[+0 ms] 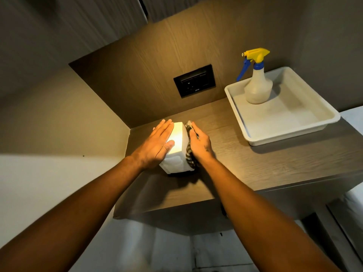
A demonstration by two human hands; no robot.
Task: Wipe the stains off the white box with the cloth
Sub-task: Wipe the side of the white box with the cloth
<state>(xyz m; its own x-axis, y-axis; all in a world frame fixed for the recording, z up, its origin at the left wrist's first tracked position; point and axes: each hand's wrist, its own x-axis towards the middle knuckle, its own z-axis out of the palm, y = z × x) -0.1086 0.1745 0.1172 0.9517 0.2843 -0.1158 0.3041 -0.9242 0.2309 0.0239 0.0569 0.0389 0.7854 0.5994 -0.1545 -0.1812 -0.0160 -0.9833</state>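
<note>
A small white box [177, 142] stands on the wooden shelf [255, 163], near its left end by the wall. My left hand [157, 142] lies flat on the box's top and left side, fingers stretched out, steadying it. Against the box's right side my right hand [200, 144] presses a dark patterned cloth [189, 154]. The cloth is bunched between palm and box, so most of that side is hidden. Bright light falls on the top of the box; no stains show on it from here.
A white tray [318, 122] sits at the right of the shelf with a spray bottle [257, 83] standing in its back corner. A black wall socket [194, 80] is set in the wooden back panel. A plain wall closes the left side.
</note>
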